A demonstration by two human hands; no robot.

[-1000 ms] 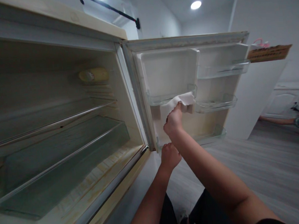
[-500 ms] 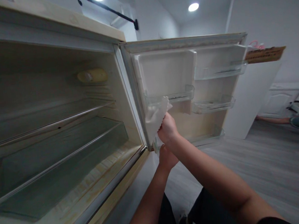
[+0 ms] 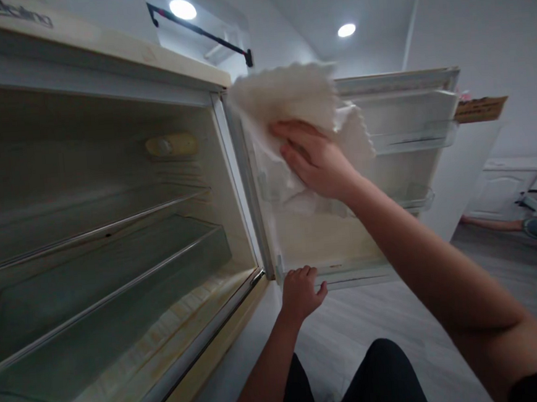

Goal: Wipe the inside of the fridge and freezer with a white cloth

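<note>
Here, the right hand (image 3: 316,161) is gripping a white cloth (image 3: 291,97) before the fridge door (image 3: 330,239). The left hand (image 3: 300,292) is touching the door's bottom rack (image 3: 353,277); whether it's gripping, I can't tell.

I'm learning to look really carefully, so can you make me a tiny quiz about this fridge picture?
1. Pick one. What is holding the white cloth?
A) the left hand
B) the right hand
C) both hands

2. True or false: the refrigerator door is shut.

3. Fill in the gap with top, middle or bottom: the left hand is at the ____ clear door bin.

Key:
1. B
2. False; it stands open.
3. bottom
</note>
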